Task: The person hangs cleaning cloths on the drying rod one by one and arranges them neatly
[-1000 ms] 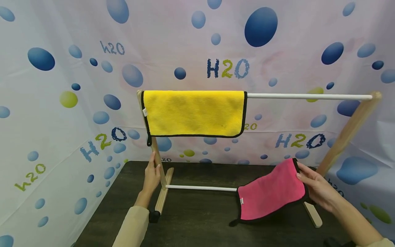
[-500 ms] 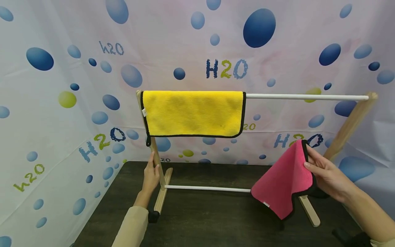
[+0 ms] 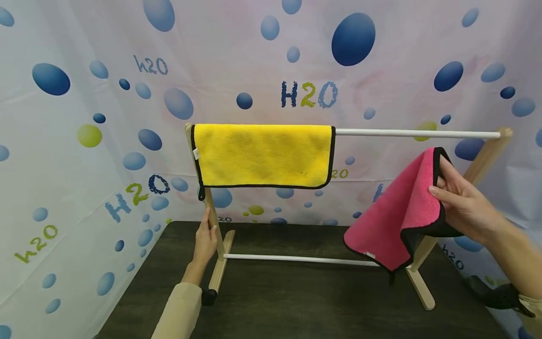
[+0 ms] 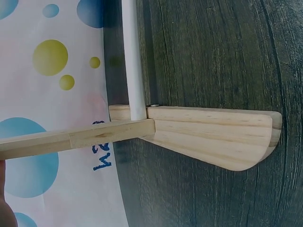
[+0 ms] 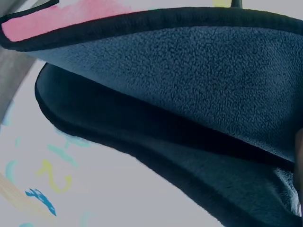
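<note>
A pink towel (image 3: pixel 394 216) with black edging hangs in folds from my right hand (image 3: pixel 470 202), which pinches its upper corner, thumb in front. In the right wrist view the grey underside (image 5: pixel 189 80) of the towel fills much of the picture, and only a bit of the hand shows at the right edge. The towel is below the white upper rod (image 3: pixel 415 133) of a wooden rack. My left hand (image 3: pixel 204 242) holds the rack's left post (image 3: pixel 211 202), with the thumb on its near side. Over the left part of the upper rod lies a yellow towel (image 3: pixel 262 155).
A white lower rod (image 3: pixel 296 258) joins the rack's two posts. The rack's left foot (image 4: pixel 213 132) and right foot (image 3: pixel 421 289) stand on a dark wood-grain table (image 3: pixel 305 301). Behind is a curtain (image 3: pixel 237 56) printed with bubbles and "H2O".
My right hand has lifted the pink towel up and to the right, so it hangs more steeply. My left hand stays at the post, and the yellow towel has not moved.
</note>
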Demonstrator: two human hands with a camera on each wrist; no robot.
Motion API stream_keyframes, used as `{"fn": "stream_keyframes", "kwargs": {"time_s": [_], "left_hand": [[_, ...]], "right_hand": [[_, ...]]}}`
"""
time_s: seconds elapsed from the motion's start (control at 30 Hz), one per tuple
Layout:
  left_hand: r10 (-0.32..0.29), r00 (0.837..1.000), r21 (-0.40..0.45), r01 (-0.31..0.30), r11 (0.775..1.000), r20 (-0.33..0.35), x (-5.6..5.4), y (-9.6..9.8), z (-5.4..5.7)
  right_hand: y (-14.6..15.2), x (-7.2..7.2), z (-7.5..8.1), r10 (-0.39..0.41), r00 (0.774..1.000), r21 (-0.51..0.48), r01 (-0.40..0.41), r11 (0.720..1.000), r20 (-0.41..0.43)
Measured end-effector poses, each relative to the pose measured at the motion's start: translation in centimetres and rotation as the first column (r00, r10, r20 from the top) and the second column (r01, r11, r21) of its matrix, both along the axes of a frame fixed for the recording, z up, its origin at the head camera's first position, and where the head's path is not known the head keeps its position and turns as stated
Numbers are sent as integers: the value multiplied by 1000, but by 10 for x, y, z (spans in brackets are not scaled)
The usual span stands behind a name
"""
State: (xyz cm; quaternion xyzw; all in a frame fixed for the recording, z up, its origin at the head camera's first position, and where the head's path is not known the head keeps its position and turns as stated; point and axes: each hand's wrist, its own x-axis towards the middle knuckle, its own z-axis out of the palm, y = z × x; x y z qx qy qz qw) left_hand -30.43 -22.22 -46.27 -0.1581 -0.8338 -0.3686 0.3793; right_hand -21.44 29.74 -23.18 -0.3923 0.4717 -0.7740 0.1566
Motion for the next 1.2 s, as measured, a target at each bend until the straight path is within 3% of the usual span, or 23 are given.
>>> {"fn": "stream_keyframes", "kwargs": {"time_s": [0.33, 0.43, 0.53, 0.67, 0.8, 0.87, 0.9, 1.07, 1.2], "left_hand": [[0, 1000, -3, 0, 1000, 0, 1, -2, -1], [-5, 1000, 1, 5, 1000, 5, 0, -1, -1], [-3, 1000, 1, 3, 1000, 18, 0, 0, -1], [3, 999, -5, -3, 1000, 38, 0, 1, 0], [-1, 999, -6, 1, 1000, 33, 0, 2, -1], [2, 1000, -4, -2, 1000, 28, 1, 1, -2], [3, 1000, -4, -3, 1000, 26, 1, 1, -3], [11, 999, -1, -11, 1000, 30, -1, 0, -3], [15, 1000, 2, -15, 1000, 27, -2, 1, -1]], "right_hand": [[-4, -20, 45, -126, 987, 101, 135, 986, -96], [-4, -26, 57, -189, 966, 166, 218, 962, -175], [-4, -30, 69, -269, 922, 231, 336, 913, -278], [-2, -36, 82, -359, 848, 300, 486, 821, -390], [7, -45, 89, -414, 728, 437, 669, 601, -547], [9, -49, 93, -406, 678, 490, 729, 478, -613], [9, -51, 94, -403, 661, 504, 747, 434, -632], [5, -62, 103, -440, 651, 518, 759, 395, -619], [3, -70, 108, -478, 630, 533, 775, 339, -612]]}}
